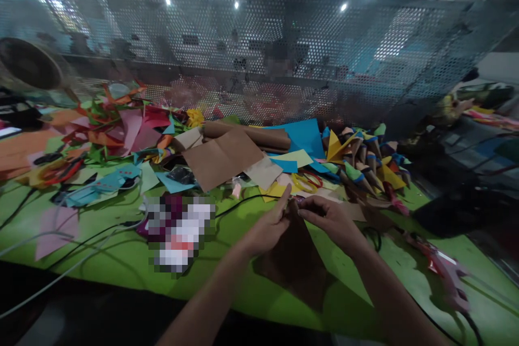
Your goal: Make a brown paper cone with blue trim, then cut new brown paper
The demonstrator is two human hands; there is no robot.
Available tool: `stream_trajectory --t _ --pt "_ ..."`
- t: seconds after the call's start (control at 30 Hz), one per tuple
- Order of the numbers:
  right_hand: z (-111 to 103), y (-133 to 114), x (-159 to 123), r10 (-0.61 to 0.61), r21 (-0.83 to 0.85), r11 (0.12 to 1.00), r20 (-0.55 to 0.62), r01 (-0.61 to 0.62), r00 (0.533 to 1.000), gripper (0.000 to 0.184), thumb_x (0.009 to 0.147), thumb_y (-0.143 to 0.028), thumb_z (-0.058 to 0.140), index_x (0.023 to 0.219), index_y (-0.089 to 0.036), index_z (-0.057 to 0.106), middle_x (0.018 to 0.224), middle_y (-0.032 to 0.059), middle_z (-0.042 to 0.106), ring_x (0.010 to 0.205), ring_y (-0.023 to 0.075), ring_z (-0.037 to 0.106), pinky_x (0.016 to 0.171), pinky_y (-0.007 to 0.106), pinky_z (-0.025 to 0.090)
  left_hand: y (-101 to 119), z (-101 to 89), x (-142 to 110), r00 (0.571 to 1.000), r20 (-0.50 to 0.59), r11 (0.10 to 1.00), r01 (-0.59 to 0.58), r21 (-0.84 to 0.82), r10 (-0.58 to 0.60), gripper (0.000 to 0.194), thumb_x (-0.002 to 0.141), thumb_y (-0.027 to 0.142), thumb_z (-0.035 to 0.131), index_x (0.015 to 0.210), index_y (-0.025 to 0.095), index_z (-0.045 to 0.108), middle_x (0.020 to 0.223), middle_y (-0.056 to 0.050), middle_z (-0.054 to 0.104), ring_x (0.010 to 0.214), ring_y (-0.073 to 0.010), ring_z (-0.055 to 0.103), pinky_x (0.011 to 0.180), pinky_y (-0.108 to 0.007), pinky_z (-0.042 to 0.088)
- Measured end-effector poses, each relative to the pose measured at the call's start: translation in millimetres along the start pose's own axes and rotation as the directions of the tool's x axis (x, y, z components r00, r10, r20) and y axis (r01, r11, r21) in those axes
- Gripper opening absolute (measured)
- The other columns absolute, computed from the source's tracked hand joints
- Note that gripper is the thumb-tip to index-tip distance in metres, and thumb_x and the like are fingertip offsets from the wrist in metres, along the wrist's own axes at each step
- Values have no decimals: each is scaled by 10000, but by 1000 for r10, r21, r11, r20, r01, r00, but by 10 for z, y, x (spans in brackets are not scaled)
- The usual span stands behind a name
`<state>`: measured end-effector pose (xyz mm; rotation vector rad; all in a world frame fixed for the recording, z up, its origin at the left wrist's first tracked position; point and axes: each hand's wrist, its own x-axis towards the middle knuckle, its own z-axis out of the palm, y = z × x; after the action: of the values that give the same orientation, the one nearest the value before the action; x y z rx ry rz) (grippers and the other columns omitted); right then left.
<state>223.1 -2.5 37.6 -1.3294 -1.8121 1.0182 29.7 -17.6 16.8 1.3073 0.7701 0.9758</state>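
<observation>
A dark brown sheet of paper [298, 262] slants over the near part of the green tabletop, its narrow top between my two hands. My left hand [272, 225] holds the upper left edge, one finger stretched straight up and the others partly hidden. With bent fingers, my right hand [329, 220] pinches the paper's top corner. A small shiny purple bit [299, 200] shows by the fingertips, too small to name. Just beyond lie yellow-handled scissors [304, 183]. To the right of my right forearm rests a pink glue gun [448, 275] with a cord.
Paper cones [363, 159] in several colours are heaped at the back right. A brown paper roll [251, 134] and loose brown sheets [223, 159] lie mid-back. Coloured scraps [121, 124] cover the left. Cables cross the table [227, 267] near a blurred-out white item [184, 238].
</observation>
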Motion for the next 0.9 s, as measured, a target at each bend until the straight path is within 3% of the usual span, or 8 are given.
stream_trajectory --t 0.17,0.3,0.37,0.43,0.53,0.6,0.73,0.9 --pt "21 -26 38 16 31 999 12 -16 1000 339 760 -491 703 904 -185 693 883 49 702 814 217 610 744 326 467 -31 -16 -8 999 47 1000 7 12 -7 643 846 202 556 1472 224 413 1389 -73 578 1268 -242 522 1163 -441 259" --pt "48 -39 45 25 90 996 9 -25 1000 328 740 -503 721 799 -183 679 792 36 681 752 198 588 713 315 463 -73 -14 12 999 38 998 -38 -42 40 662 798 175 605 1439 252 464 1463 -54 510 1390 -242 395 1192 -412 186" --pt "59 -18 52 29 133 991 -16 -27 999 335 734 -515 723 759 -187 654 751 25 652 719 184 566 683 303 450 -95 -15 31 998 28 998 -52 -37 53 595 794 178 609 1380 254 535 1429 -56 543 1368 -251 420 1182 -413 215" --pt "68 18 61 33 169 985 -56 -23 998 343 730 -527 725 733 -197 632 729 18 624 715 179 550 670 295 435 -116 -21 48 997 56 998 -61 10 60 458 793 174 594 1244 236 645 1272 -69 648 1228 -266 535 1116 -413 329" --pt "79 65 67 49 214 977 -104 -26 993 354 722 -535 732 715 -203 610 717 16 598 710 173 534 647 282 414 -140 -32 67 994 107 994 -1 111 -11 227 766 162 578 933 189 728 914 -58 711 851 -246 618 873 -385 477" --pt "90 73 62 75 237 970 -112 -47 991 355 733 -541 719 760 -201 620 739 18 596 687 162 518 613 271 397 -148 -35 76 995 76 990 52 128 -62 139 744 163 580 806 177 704 793 -34 677 735 -216 580 782 -354 473" --pt "126 61 42 104 236 968 -87 -80 991 376 750 -531 705 897 -192 638 826 28 623 715 157 525 620 264 409 -158 -35 92 998 -39 998 53 45 -51 131 740 185 580 827 184 678 832 -28 668 837 -224 571 830 -337 445" --pt "169 88 37 97 205 976 -98 -75 990 357 747 -523 716 759 -196 575 700 -14 554 646 137 479 586 255 389 -206 -31 105 990 -130 998 50 -23 -53 145 779 285 637 893 202 666 917 -45 680 922 -245 573 861 -335 444"
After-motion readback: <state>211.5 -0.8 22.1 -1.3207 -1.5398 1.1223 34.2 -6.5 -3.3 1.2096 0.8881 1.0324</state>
